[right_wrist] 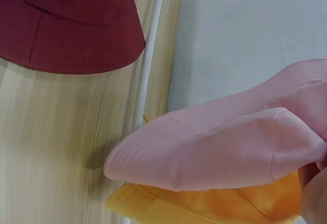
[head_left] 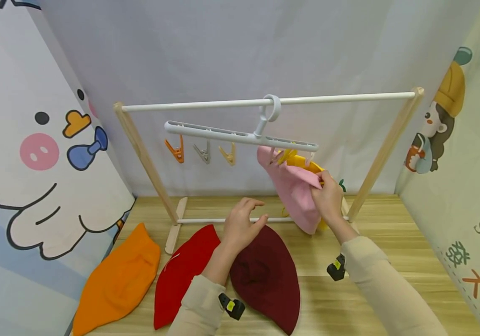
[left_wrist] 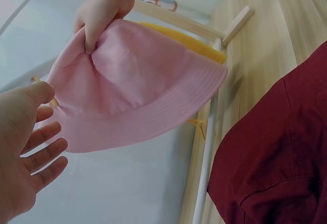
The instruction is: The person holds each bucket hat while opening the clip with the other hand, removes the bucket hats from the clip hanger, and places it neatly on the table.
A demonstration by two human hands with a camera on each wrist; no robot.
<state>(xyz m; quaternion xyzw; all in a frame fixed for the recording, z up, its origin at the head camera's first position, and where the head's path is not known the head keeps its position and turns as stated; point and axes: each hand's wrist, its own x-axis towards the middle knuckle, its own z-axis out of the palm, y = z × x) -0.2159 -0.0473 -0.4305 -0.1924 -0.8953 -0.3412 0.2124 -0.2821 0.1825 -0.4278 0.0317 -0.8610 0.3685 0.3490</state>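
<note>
My right hand [head_left: 328,196] pinches a pink bucket hat [head_left: 296,196] by its crown, with the thumb pressed into the fabric. Behind that hat is a yellow hat [head_left: 300,161], mostly covered by it. Both are at the right end of a grey clip hanger [head_left: 216,134], which tilts down to the right; a yellow clip [head_left: 287,155] sits at the pink hat's upper edge, though its grip is unclear. My left hand [head_left: 240,226] is held in the air left of the pink hat, fingers spread and holding nothing; the left wrist view shows its bare palm [left_wrist: 18,147].
The hanger's hook circles the white rod [head_left: 198,105] of a wooden-legged rack. An orange clip [head_left: 175,151], a grey clip [head_left: 203,153] and a pale yellow clip [head_left: 228,155] dangle at left. On the table lie an orange hat [head_left: 122,284], a red hat [head_left: 185,275] and a maroon hat [head_left: 267,275].
</note>
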